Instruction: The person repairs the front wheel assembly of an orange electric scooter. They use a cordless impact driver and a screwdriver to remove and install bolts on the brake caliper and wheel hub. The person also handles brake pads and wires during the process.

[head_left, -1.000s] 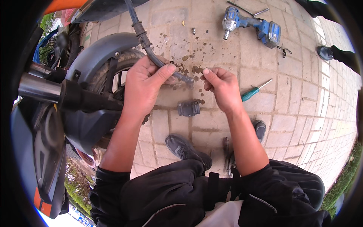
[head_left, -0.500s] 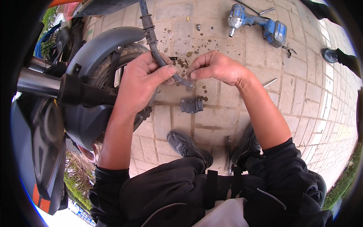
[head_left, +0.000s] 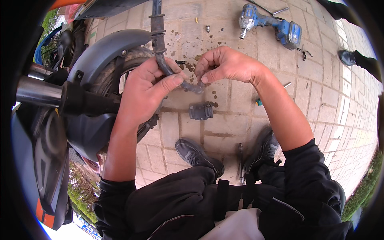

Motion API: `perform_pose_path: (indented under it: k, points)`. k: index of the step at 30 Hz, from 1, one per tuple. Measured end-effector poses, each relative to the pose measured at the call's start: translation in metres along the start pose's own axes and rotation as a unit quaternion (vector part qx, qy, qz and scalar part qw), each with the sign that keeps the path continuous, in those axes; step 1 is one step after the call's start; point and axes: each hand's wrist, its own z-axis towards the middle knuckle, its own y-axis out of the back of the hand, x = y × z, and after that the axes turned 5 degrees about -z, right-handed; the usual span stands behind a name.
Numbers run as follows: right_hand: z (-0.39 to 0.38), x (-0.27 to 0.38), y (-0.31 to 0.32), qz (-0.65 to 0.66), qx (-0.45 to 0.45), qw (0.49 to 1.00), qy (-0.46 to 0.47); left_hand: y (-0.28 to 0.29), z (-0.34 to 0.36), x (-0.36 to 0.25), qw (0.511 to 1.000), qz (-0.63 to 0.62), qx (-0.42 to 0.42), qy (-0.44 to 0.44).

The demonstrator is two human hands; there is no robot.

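My left hand (head_left: 150,86) is closed around a black rubber hose (head_left: 158,40) that hangs from above, gripping it between thumb and fingers near its lower end. That end looks greyish and seems wrapped in something clear. At its tip my right hand (head_left: 224,68) has thumb and forefinger pinched close together; what lies between them is too small to make out. Below the hands, a dark grey block-shaped part, like a brake caliper (head_left: 201,111), rests on the paving.
On the left stands a motorcycle with a metal fork tube (head_left: 40,91), dark mudguard (head_left: 108,52) and front wheel. A blue cordless impact wrench (head_left: 270,24) lies at the far right. A ratchet-like tool (head_left: 241,160) lies between my shoes. Another person's shoe (head_left: 347,58) shows right.
My right hand has tilted slightly and shifted up and left, staying at the hose tip. The hose hangs a little straighter. My left hand keeps its grip.
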Motion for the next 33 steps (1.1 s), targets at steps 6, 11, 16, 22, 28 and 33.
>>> perform_pose_path:
  k: [6,11,16,22,28,33]
  points:
    - [0.009,0.005,-0.003,-0.023,-0.020,0.999,0.014,-0.001,0.003,-0.013,0.995,0.094,-0.010,-0.011]
    - [0.042,-0.007,-0.008,-0.004,-0.046,0.996,0.074,0.006,0.008,-0.019,0.977,0.207,-0.038,-0.030]
    - [0.080,-0.012,-0.017,-0.010,-0.056,0.995,0.084,0.014,0.013,-0.007,0.951,0.277,-0.115,-0.078]
    - [0.118,-0.027,-0.026,0.024,-0.045,0.995,0.082,0.018,0.021,0.001,0.895,0.410,-0.171,-0.043]
    - [0.134,-0.046,-0.026,0.019,-0.020,0.996,0.087,0.009,0.025,0.006,0.919,0.352,-0.178,-0.012]
    - [0.127,-0.057,-0.032,0.050,0.017,0.994,0.097,0.011,0.014,0.006,0.928,0.332,-0.158,0.058]
